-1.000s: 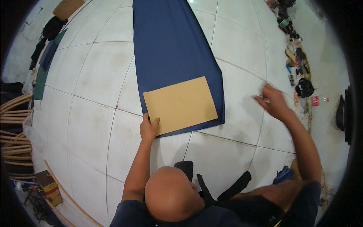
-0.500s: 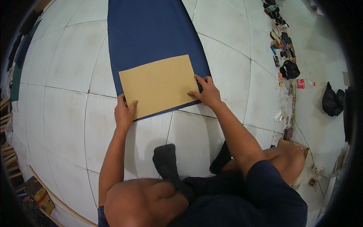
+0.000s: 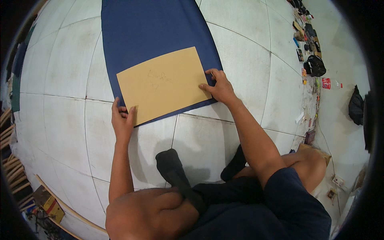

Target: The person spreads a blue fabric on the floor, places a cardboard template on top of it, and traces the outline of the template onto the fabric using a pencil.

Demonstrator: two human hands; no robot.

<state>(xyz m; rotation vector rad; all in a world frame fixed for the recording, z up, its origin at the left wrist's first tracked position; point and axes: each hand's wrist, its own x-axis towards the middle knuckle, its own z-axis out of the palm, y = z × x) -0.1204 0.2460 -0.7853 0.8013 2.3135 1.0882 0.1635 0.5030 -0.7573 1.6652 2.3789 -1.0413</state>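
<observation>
A long strip of dark blue fabric point(image 3: 148, 36) lies on the floor in front of me and runs away toward the top of the view. Over its near end rests a flat, four-sided tan card sheet point(image 3: 164, 86), slightly slanted, with faint handwriting on it. My left hand point(image 3: 123, 118) is at the sheet's near left corner, thumb by the card's edge and fingers apart over the fabric's side. At the right edge, my right hand point(image 3: 220, 86) lays its thumb on the card while the other fingers reach past onto the fabric. Both hands look open.
White floor tiles point(image 3: 244, 52) surround the fabric. My dark-socked foot point(image 3: 172, 166) is just below it. Along the right wall are small items, a black bag point(image 3: 315, 66), a plastic bottle point(image 3: 331, 83) and a black plastic bag point(image 3: 356, 106). Wooden sticks point(image 3: 16, 172) lie far left.
The whole view has shifted slightly, so the fabric and card appear farther left and higher. My left fingers have spread a little, and the handwriting shows more plainly.
</observation>
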